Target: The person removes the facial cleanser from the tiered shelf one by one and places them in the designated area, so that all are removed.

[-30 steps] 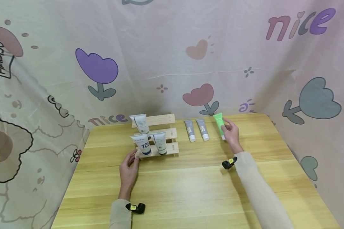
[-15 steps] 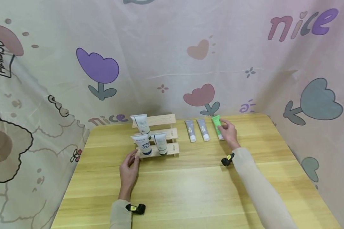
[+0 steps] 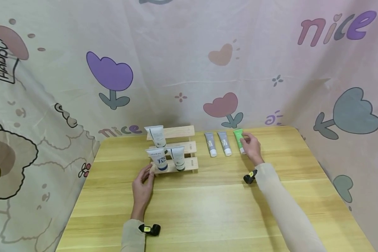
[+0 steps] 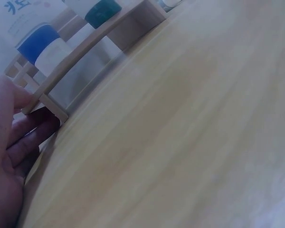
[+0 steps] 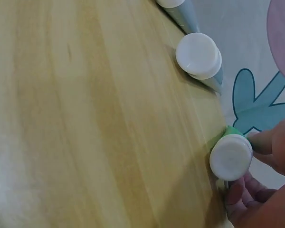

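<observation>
In the head view, my right hand (image 3: 251,148) pinches a green squeeze tube (image 3: 239,137) by its side, at the right end of a row with two grey tubes. Its white cap (image 5: 231,157) faces the right wrist camera, with fingers on both sides. At the left, my left hand (image 3: 142,187) grips the front left corner of a three-tier wooden rack (image 3: 179,132), thumb above the step and fingers under it. On the rack's tiers stand a white tube with a blue cap (image 3: 158,158) and two white tubes with dark green caps, one in front (image 3: 177,156) and one higher up (image 3: 156,135).
Two grey tubes with white caps, a left one (image 3: 210,143) and a right one (image 3: 224,142), lie side by side between rack and green tube. The wooden table (image 3: 204,210) ends at a patterned cloth backdrop (image 3: 163,77) behind and at both sides.
My right hand has brought the green tube slightly left and down, lining it up beside the grey tubes. My left hand stays at the rack's corner. The head view has shifted a little.
</observation>
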`<state>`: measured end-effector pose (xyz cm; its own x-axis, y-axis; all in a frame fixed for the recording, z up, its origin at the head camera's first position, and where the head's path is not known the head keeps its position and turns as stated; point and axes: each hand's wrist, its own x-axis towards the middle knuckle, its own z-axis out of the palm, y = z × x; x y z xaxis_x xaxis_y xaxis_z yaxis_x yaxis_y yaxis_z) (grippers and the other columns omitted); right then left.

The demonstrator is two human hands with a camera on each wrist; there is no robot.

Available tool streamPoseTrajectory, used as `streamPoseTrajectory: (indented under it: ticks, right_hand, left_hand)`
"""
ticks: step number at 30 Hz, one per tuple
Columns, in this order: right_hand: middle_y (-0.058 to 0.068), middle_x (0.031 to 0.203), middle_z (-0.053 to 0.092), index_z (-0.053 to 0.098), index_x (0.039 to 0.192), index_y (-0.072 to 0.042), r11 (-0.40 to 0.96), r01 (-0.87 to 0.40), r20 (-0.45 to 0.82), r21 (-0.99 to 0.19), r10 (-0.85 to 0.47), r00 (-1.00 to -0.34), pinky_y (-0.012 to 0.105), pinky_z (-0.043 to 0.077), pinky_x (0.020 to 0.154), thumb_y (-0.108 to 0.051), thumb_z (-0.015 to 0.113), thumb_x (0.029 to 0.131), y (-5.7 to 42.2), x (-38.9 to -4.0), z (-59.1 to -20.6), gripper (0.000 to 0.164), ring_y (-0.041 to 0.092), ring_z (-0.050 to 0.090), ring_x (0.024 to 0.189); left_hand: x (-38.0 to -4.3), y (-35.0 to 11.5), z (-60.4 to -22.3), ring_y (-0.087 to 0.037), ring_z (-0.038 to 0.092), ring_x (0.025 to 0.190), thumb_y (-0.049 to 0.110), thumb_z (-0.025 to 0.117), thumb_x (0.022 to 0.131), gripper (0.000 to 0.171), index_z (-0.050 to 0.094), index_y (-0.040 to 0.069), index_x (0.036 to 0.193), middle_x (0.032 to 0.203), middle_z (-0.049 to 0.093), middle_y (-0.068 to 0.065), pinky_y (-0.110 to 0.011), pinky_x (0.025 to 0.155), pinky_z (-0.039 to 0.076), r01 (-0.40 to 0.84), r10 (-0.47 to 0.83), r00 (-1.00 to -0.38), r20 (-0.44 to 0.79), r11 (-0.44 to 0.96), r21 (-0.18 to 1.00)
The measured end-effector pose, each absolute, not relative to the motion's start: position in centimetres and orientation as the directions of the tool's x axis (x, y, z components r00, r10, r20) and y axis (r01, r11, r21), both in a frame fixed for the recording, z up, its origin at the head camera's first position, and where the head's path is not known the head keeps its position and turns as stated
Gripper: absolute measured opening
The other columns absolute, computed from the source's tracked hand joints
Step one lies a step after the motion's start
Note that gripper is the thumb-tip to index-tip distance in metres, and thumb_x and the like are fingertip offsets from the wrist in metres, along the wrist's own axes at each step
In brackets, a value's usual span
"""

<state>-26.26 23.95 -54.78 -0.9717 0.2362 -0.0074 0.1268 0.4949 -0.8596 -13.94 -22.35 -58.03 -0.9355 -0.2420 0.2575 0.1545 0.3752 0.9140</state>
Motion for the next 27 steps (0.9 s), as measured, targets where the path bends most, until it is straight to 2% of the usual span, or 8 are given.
streamPoseTrajectory:
  ticks: [4,11,16,27]
  right_hand:
    - [0.026,0.131,0.061,0.058,0.14,-0.003,0.464,0.13,-0.016,-0.876,0.24,-0.971,0.052,0.051,0.103,-0.018,0.056,0.106,24.3,-26.0,-54.8,0.037,0.041,0.057,0.122]
    - [0.024,0.133,0.06,0.06,0.137,-0.002,0.414,0.105,0.002,-0.904,0.25,-0.968,0.053,0.05,0.105,-0.021,0.06,0.105,24.6,-25.6,-54.4,0.037,0.041,0.056,0.125]
    - [0.022,0.13,0.062,0.061,0.134,-0.002,0.399,0.041,0.074,-0.916,0.269,-0.96,0.05,0.051,0.102,-0.022,0.061,0.104,24.0,-25.7,-53.4,0.036,0.039,0.059,0.118]
    - [0.023,0.122,0.063,0.063,0.13,0.004,0.269,-0.151,0.215,-0.951,0.228,-0.95,0.026,0.05,0.092,-0.01,0.064,0.101,21.0,-25.2,-49.7,0.032,0.031,0.059,0.108]
  left_hand:
    - [-14.1,-22.3,-58.1,-0.017,0.07,0.107,0.016,0.066,0.102,0.031,0.068,0.011,0.133,0.122,0.073,-0.011,-0.012,0.094,0.049,0.177,-0.239,-0.93,0.278,0.372,0.911]
    - [-12.6,-20.9,-54.4,-0.036,0.069,0.109,0.001,0.065,0.1,0.032,0.066,-0.004,0.131,0.122,0.071,-0.021,-0.021,0.096,0.052,0.177,-0.232,-0.932,0.278,0.377,0.909]
    - [-12.6,-20.8,-54.3,-0.037,0.069,0.107,0.001,0.065,0.099,0.032,0.066,-0.005,0.13,0.121,0.071,-0.022,-0.019,0.095,0.052,0.186,-0.227,-0.929,0.291,0.393,0.901]
    - [-12.7,-20.8,-54.5,-0.036,0.07,0.107,-0.001,0.065,0.099,0.031,0.066,-0.004,0.13,0.12,0.072,-0.02,-0.017,0.094,0.052,0.18,-0.24,-0.927,0.29,0.392,0.902]
